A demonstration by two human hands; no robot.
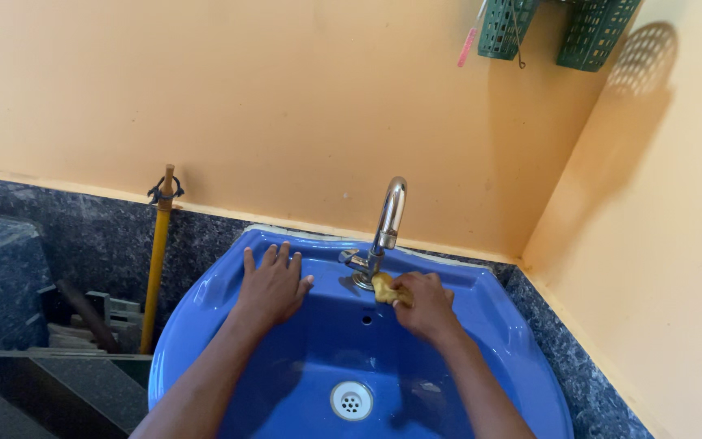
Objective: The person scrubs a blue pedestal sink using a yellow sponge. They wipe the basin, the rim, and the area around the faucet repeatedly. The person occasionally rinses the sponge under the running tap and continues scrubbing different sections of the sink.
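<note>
While the right hand (424, 302) presses a small yellow sponge (383, 289) against the foot of the chrome tap (387, 223), the left hand (272, 283) lies flat on the back ledge of the blue basin (497, 325). The sponge sits just left of the right hand's fingertips, pinched between them and touching the tap's base where it meets the basin; only its left part shows, the rest being covered by the curled fingers. That hand is clenched around the sponge, knuckles up, wrist bent slightly so the forearm runs down and to the right toward the lower edge of the view.

The left hand is released and holds nothing: its fingers are spread and point up toward the wall, the thumb angles toward the tap, and the palm rests on the basin rim well left of the sponge. Its forearm stretches down and to the left across the bowl.

Between the two forearms, low in the bowl, lies the round white drain (352, 400), and a small overflow hole (366, 319) sits just below the tap. The tap's short lever sticks out to the left of its stem.

Left of the basin a yellow pole (157, 268) leans against the dark speckled stone skirting (91, 228). Above, on the orange wall (286, 97), hang two green plastic baskets (595, 32) near the corner.
</note>
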